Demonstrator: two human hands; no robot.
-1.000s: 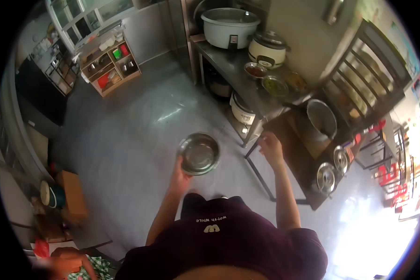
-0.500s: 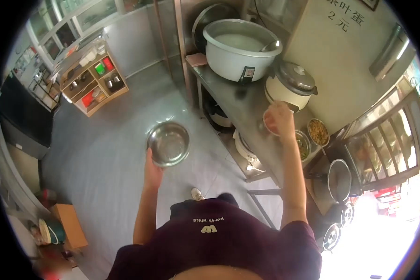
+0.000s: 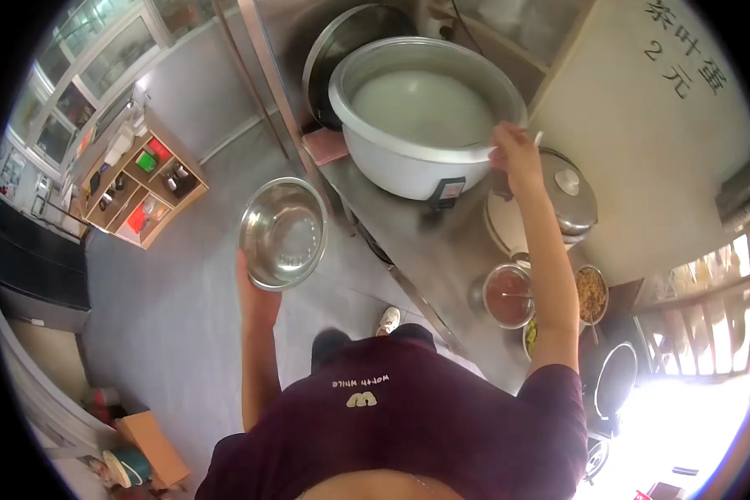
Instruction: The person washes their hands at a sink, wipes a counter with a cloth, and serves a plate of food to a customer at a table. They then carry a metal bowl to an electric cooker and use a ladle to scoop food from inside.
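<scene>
My left hand (image 3: pixel 258 287) grips the rim of a shiny steel bowl (image 3: pixel 283 233), tilted over the floor, with nothing in it but a few drops or reflections. At the right rim of a large rice cooker (image 3: pixel 408 171), my right hand (image 3: pixel 515 154) is closed on the handle of a ladle (image 3: pixel 539 137). The handle's pale end sticks out past my fingers; its bowl is hidden. Whitish liquid (image 3: pixel 425 108) fills much of the cooker. Below my right forearm stand a container of reddish food (image 3: pixel 508 296) with a spoon in it and a partly covered container of green food (image 3: pixel 531 335).
A smaller lidded cooker (image 3: pixel 571 200) stands beside the big one on the steel counter (image 3: pixel 450 258). A bowl of yellow-brown food (image 3: pixel 592 292) and a dark pan (image 3: pixel 617 379) lie to the right. A wooden shelf unit (image 3: pixel 146 187) stands at the left.
My right hand has left the reddish food container and moved up to the big cooker's rim, taking hold of the ladle there. The steel bowl has come closer to the counter and tilted.
</scene>
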